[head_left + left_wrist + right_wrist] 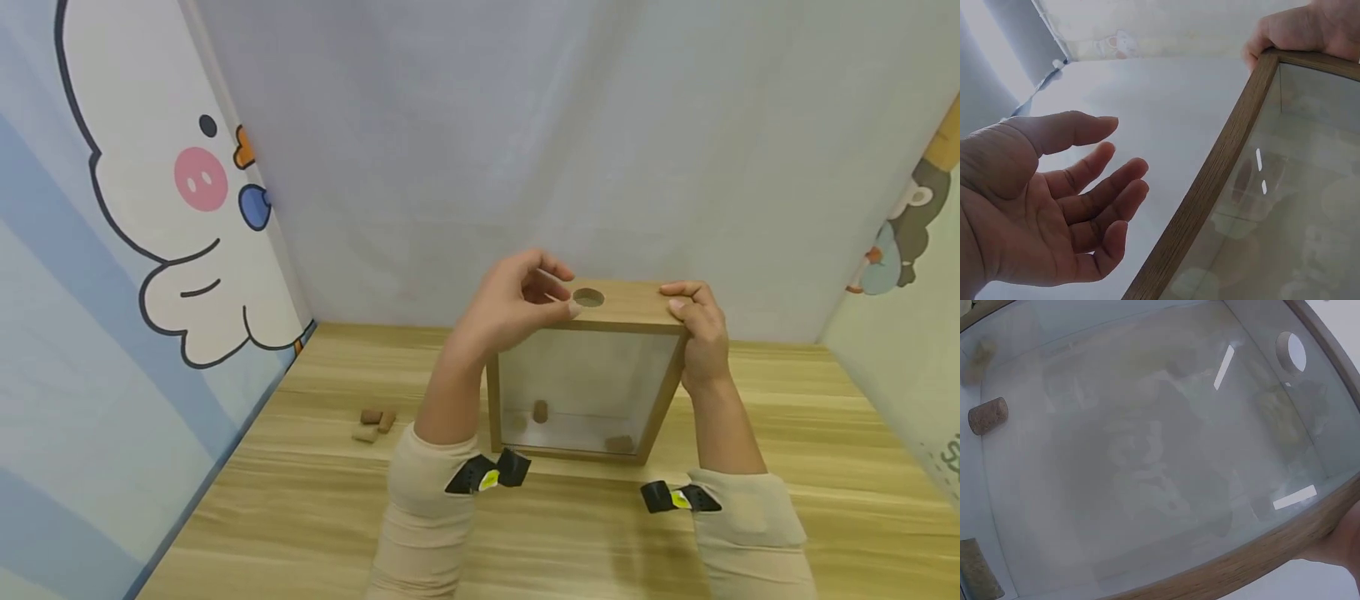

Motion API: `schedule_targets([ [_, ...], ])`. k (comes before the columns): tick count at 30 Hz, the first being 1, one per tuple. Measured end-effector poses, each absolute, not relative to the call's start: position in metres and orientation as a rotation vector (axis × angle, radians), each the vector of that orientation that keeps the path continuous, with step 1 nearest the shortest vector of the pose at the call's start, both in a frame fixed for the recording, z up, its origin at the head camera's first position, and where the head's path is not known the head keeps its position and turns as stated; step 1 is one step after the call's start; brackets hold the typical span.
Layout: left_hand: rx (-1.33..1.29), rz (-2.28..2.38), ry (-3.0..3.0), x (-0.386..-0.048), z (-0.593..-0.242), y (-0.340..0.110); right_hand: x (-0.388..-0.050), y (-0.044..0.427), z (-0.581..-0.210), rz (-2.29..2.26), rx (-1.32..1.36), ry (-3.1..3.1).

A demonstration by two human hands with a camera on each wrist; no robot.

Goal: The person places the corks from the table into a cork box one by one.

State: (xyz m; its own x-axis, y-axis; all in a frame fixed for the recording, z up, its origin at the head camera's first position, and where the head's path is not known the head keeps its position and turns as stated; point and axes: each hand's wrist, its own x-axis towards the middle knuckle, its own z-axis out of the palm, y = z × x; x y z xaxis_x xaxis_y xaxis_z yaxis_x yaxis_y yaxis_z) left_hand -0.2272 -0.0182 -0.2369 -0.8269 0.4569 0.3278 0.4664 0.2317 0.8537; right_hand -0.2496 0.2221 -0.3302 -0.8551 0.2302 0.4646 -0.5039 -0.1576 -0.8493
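A wooden shadow box (630,307) with a clear front stands upright on the table, a round hole (588,297) in its top. Inside at the bottom, one cork (541,411) is upright and another cork (618,443) lies near the right corner; both also show in the right wrist view, the brown cork (988,416) and the paler cork (979,569). My left hand (517,304) is beside the hole, fingers loosely bent; in the left wrist view the left hand (1066,206) holds nothing. My right hand (701,329) grips the box's top right corner.
Three corks (372,423) lie together on the wood-grain table (300,500), left of the box. A pale curtain (390,167) hangs behind the table. Printed cartoon panels (150,250) stand at the left and right sides.
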Motion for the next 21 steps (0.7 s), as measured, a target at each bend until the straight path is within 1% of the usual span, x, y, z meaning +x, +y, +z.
schedule_targets([
  [8,-1.109,-1.571,-2.394,-0.214,-0.262,-0.036,-0.248,0.222,-0.332,2.07,0.305,-1.641],
  [21,-1.097,-1.448,-2.508,-0.209,-0.301,-0.052,-0.249,0.221,-0.33,2.058,0.307,-1.638],
])
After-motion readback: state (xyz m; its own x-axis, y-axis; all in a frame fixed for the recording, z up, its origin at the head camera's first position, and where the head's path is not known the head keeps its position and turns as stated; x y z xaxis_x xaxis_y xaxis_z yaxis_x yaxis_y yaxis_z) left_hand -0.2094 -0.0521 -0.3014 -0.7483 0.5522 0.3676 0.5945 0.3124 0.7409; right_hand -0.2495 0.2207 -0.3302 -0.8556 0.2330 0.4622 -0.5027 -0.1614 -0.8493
